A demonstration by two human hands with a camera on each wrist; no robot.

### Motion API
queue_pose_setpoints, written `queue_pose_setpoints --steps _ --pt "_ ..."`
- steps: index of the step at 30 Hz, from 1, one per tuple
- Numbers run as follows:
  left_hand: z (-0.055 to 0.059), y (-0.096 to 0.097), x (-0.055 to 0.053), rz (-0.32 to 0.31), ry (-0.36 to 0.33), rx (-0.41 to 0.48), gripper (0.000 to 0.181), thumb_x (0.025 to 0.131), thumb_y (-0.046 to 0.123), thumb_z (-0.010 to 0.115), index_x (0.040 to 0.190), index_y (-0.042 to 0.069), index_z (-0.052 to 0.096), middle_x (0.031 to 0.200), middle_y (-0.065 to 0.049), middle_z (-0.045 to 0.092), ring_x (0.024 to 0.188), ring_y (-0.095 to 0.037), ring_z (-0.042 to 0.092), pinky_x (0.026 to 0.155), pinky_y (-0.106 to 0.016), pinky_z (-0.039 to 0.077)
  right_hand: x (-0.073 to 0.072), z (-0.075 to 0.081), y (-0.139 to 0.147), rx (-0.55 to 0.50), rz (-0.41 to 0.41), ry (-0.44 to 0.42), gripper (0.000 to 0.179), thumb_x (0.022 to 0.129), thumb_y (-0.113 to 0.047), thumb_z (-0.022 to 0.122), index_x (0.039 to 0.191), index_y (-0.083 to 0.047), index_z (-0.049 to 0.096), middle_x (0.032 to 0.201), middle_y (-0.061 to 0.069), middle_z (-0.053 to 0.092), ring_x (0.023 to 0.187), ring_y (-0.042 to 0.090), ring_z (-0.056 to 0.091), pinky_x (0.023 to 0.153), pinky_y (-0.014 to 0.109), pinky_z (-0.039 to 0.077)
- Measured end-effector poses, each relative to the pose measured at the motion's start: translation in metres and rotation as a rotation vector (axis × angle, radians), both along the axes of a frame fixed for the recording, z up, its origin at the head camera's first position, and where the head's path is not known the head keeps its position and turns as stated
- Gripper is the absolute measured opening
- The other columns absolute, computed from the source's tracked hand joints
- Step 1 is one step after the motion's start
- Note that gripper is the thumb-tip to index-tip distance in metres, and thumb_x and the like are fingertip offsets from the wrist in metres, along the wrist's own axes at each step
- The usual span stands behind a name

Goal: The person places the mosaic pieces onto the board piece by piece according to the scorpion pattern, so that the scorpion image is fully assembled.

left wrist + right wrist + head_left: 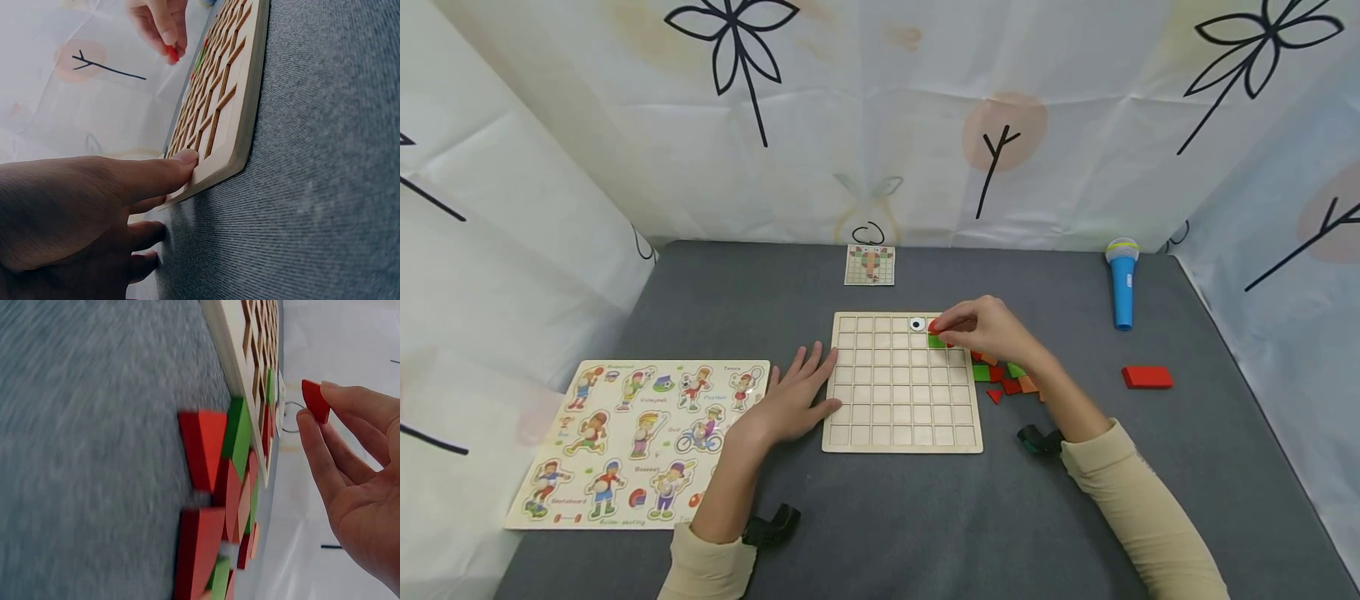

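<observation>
My right hand (988, 327) pinches a small red block (316, 400) with one curved side between thumb and fingertips, over the upper right of a wooden grid board (895, 400). Near it a green block (936, 342) sits in the grid, partly covered by the fingers, and to its left lies a white eye tile (917, 324). My left hand (786, 407) is spread at the board's left edge, its thumb (178, 161) resting on the frame. Loose red, green and orange blocks (237, 434) lie beside the board's right side, partly under my right forearm in the head view.
A puzzle board (617, 450) with sports figures lies at left, partly under my left forearm. Behind the grid stands a small pattern card (869, 265). A blue toy microphone (1122, 287) and a red box-shaped block (1147, 377) are on the right. White printed sheets surround the grey table.
</observation>
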State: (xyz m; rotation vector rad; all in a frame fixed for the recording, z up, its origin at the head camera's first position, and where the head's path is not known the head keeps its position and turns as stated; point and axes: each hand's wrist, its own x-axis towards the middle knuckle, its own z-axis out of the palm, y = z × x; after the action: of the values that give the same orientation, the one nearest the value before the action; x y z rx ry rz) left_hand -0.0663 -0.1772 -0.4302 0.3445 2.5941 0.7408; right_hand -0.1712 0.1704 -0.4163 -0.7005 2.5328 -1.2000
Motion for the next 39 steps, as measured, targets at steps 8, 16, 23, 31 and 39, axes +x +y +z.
queue_pose_setpoints --steps 8,16,23,31,39 --pt "0.004 0.003 0.000 0.003 -0.008 -0.044 0.081 0.111 0.032 0.062 0.175 0.012 0.018 0.183 -0.019 0.006 0.171 -0.046 0.001 0.130 -0.081 -0.001 -0.004 -0.006 -0.020 0.040 0.070 0.023 0.013 0.095 -0.007 0.082 0.108 -0.004 0.085 0.112 0.012 0.083 0.096 0.025 0.081 0.086 0.037 0.066" --pt "0.003 0.002 0.000 -0.002 -0.007 -0.025 0.081 0.111 0.033 0.063 0.176 0.013 0.018 0.183 -0.020 0.006 0.171 -0.047 0.000 0.129 -0.081 -0.002 -0.007 -0.010 -0.032 0.135 0.089 0.123 0.008 0.094 -0.004 0.081 0.100 -0.004 0.086 0.099 0.011 0.085 0.085 0.021 0.078 0.077 0.033 0.062" --pt "-0.016 -0.003 -0.003 0.011 0.022 0.013 0.084 0.109 0.034 0.065 0.176 0.016 0.017 0.184 -0.017 0.004 0.172 -0.044 -0.003 0.129 -0.080 -0.006 -0.005 -0.006 -0.036 0.129 0.074 0.098 0.012 0.095 -0.003 0.080 0.104 -0.003 0.086 0.101 0.011 0.085 0.089 0.023 0.081 0.083 0.040 0.065" --pt "-0.026 -0.005 -0.006 0.019 0.035 0.004 0.085 0.108 0.036 0.066 0.176 0.016 0.017 0.184 -0.015 0.004 0.172 -0.042 -0.003 0.130 -0.079 -0.007 -0.005 -0.003 -0.032 0.088 0.077 0.041 0.014 0.095 -0.004 0.079 0.108 -0.001 0.085 0.104 0.013 0.085 0.096 0.027 0.082 0.088 0.043 0.066" --pt "-0.031 -0.006 -0.008 0.012 0.038 -0.028 0.086 0.109 0.039 0.065 0.176 0.019 0.016 0.185 -0.013 0.003 0.173 -0.041 -0.003 0.130 -0.080 -0.005 0.002 0.002 -0.013 0.069 0.023 0.017 0.016 0.098 -0.006 0.078 0.112 -0.001 0.083 0.109 0.016 0.084 0.101 0.029 0.081 0.092 0.045 0.065"
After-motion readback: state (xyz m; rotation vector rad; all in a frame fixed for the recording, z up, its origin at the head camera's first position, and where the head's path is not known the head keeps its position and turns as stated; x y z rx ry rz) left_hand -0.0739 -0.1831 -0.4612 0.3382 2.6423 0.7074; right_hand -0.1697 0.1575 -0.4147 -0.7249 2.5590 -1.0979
